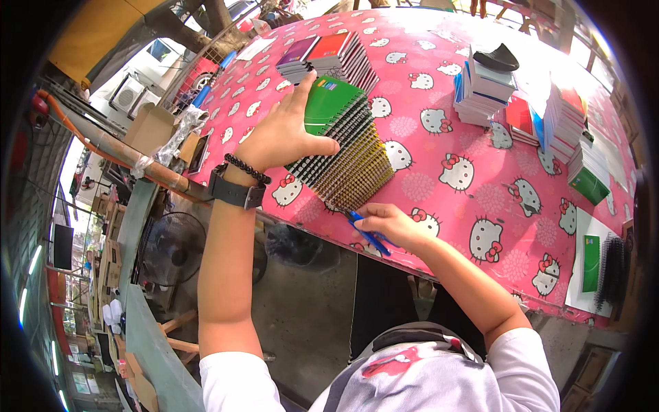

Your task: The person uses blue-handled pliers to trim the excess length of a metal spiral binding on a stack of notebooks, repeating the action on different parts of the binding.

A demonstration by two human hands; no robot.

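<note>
A tall stack of spiral-bound notebooks point(353, 154) leans on the pink table near its front edge, coils toward me. Its top cover point(328, 103) is green, and the coils shade from dark to yellowish lower down. My left hand point(283, 134) lies on the stack's upper left side with fingers spread and the thumb over the coils. A black bead bracelet and a dark wristband are on that wrist. In my right hand point(390, 225) is a blue-handled hand tool point(371, 235), probably pliers or cutters. Its dark tip points at the stack's lowest coils; whether it touches them I cannot tell.
Behind the stack stand purple and red notebooks point(340, 55). A pile of books point(480, 89) with a black curved piece on top stands right of centre. Further right are red books point(523, 120), more stacks point(566, 120) and black coils point(609, 271). A fan point(175, 250) stands below the table edge.
</note>
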